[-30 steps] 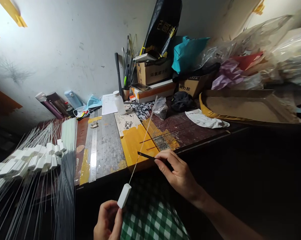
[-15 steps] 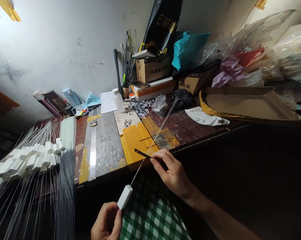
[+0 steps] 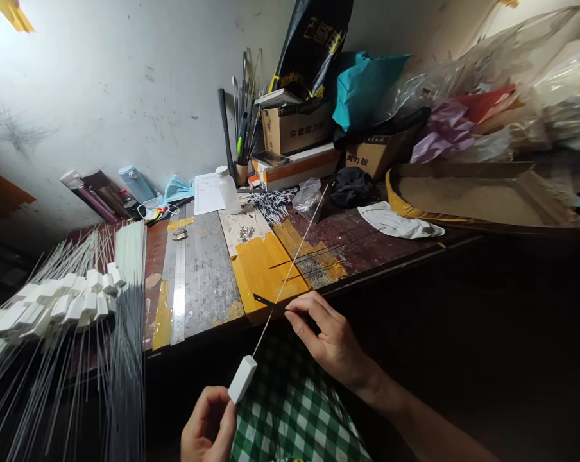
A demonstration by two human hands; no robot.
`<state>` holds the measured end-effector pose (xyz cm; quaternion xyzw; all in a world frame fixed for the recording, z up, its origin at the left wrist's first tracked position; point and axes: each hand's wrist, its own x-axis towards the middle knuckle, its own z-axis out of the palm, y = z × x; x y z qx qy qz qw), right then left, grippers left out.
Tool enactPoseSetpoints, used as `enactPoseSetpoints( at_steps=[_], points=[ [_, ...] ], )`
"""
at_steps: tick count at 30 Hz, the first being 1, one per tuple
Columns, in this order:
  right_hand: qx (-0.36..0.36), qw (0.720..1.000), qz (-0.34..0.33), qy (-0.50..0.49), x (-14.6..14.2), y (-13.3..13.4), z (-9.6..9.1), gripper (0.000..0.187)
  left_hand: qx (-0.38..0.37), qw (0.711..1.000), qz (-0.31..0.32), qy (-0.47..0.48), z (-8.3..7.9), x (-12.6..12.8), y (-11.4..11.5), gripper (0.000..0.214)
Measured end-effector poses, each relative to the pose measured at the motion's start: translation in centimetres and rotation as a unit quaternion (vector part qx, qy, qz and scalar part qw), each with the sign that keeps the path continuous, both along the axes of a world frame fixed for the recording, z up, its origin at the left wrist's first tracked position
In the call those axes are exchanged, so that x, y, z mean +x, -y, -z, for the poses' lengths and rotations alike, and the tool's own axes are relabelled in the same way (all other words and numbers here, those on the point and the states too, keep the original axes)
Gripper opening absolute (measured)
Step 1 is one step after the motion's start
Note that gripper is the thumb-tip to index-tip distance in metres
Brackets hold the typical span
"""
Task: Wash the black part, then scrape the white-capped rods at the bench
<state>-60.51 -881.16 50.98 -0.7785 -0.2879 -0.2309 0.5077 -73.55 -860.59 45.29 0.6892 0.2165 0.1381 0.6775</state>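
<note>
A white rectangular block (image 3: 242,380) is pinched at its lower end between the thumb and fingers of my left hand (image 3: 209,423). From its top a thin pale rod (image 3: 292,264) slants up and to the right, over the table edge. My right hand (image 3: 321,327) is closed on a narrow, flat black blade (image 3: 265,300) with a hole near its free end. The blade crosses the rod a little above the block; whether they touch, I cannot tell.
On the left lie many white blocks (image 3: 73,298) with thin rods. A steel ruler (image 3: 179,289) and yellow tape (image 3: 265,266) are on the table, with dark thin rods (image 3: 319,253) nearby. A plastic bottle (image 3: 228,191), cardboard boxes (image 3: 297,128) and a cardboard tray (image 3: 463,221) stand behind.
My right hand and the blade have shifted slightly left. The rod's far end, smeared before, now shows sharply and leans further left. My left hand and the block have barely moved.
</note>
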Motion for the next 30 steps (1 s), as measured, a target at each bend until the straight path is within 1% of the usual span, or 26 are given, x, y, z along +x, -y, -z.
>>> enactPoseSetpoints(
  at_steps=[5, 10, 15, 19, 22, 25, 30],
  points=[
    [0.001, 0.999, -0.038, -0.037, -0.5, -0.3, -0.1, 0.011, -0.002, 1.000, -0.009, -0.006, -0.9, 0.3, 0.2, 0.043],
    [-0.014, 0.996, -0.058, -0.059, -1.2, -0.6, 0.1, 0.009, -0.022, 0.999, 0.016, -0.029, -0.9, 0.5, -0.1, 0.044],
    [-0.024, 0.994, -0.075, -0.069, -1.6, -0.8, 0.4, 0.009, -0.045, 0.998, 0.001, -0.038, -1.0, 0.6, 0.3, 0.043],
    [-0.010, 0.997, -0.058, -0.051, -1.3, -0.8, 0.7, 0.010, -0.054, 0.997, 0.009, -0.051, -1.3, 0.6, 0.6, 0.042],
    [-0.019, 0.998, -0.045, -0.031, -1.1, -0.8, 1.0, 0.011, -0.062, 0.996, 0.016, -0.059, -1.4, 0.6, 0.5, 0.042],
    [-0.036, 0.997, -0.054, -0.033, -1.2, -0.8, 1.2, 0.010, -0.071, 0.995, 0.023, -0.067, -1.2, 0.5, 0.4, 0.043],
    [-0.047, 0.995, -0.072, -0.045, -1.7, -1.1, 1.1, 0.009, -0.059, 0.995, 0.037, -0.077, -0.1, 0.6, -0.3, 0.041]
  ],
)
